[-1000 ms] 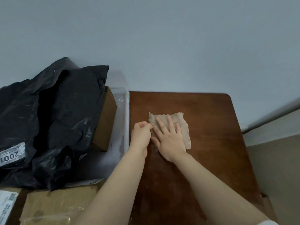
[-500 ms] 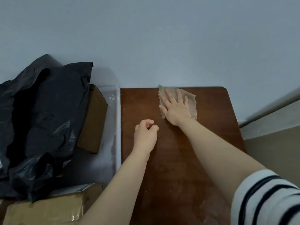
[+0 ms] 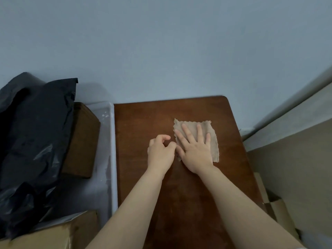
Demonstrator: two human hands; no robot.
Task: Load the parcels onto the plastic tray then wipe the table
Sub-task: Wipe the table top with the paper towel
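Note:
A beige cloth [image 3: 212,133] lies flat on the dark wooden table [image 3: 143,123], right of its middle. My right hand [image 3: 195,150] presses down on the cloth, palm flat and fingers spread. My left hand [image 3: 160,153] rests loosely curled on the bare wood just left of it, close to the right thumb, with nothing in it. Left of the table stands the clear plastic tray [image 3: 113,159]. It carries a black plastic-bag parcel [image 3: 34,141] and a brown box [image 3: 82,141].
A cardboard box [image 3: 53,234] sits at the bottom left by the tray's near end. The table's far edge meets the blue-grey wall [image 3: 161,51]. Flattened cardboard [image 3: 280,212] lies on the floor beyond the table's right edge.
My right hand has slid the cloth back from the table's far edge toward me, stopping beside my left hand. The left hand has stayed nearly in place.

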